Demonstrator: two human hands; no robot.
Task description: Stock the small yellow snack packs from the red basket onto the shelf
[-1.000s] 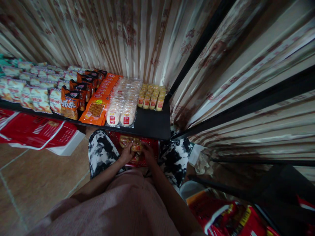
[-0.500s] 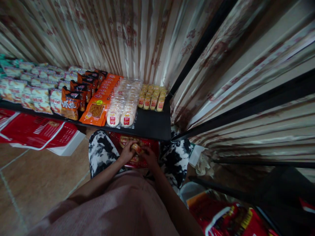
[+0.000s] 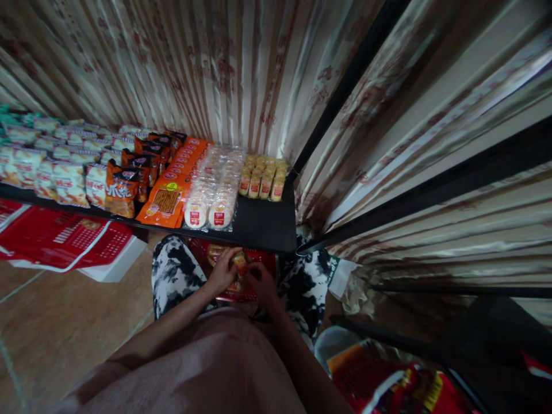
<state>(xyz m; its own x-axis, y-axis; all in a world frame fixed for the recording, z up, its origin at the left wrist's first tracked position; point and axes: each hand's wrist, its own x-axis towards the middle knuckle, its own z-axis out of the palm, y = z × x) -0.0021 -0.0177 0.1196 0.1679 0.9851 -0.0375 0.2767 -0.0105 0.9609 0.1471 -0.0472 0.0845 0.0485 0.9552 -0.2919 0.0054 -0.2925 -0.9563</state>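
Between my knees, my left hand (image 3: 223, 272) is closed around a small golden-yellow snack pack (image 3: 240, 262) with a red label. My right hand (image 3: 261, 283) pinches at the right edge of the same pack, its fingertips partly hidden. Under both hands lies a red bag (image 3: 269, 265), with more yellow snack packs (image 3: 214, 253) on it. On the black shelf (image 3: 265, 223) in front of me, rows of similar yellow packs (image 3: 266, 186) stand at the right end.
Left along the shelf are clear-wrapped white round crackers (image 3: 219, 214), orange snack bags (image 3: 166, 201), orange-black bags (image 3: 121, 190) and white packets (image 3: 69, 181). A red carton bag (image 3: 64, 236) stands below left. Black rack posts (image 3: 340, 95) and curtains (image 3: 172, 69) enclose the shelf. Red packages (image 3: 388, 379) lie lower right.
The view has shifted slightly, so the shelf sits a bit lower and left. The snack pack has turned more upright in my hands, and my right fingers have shifted along its edge.
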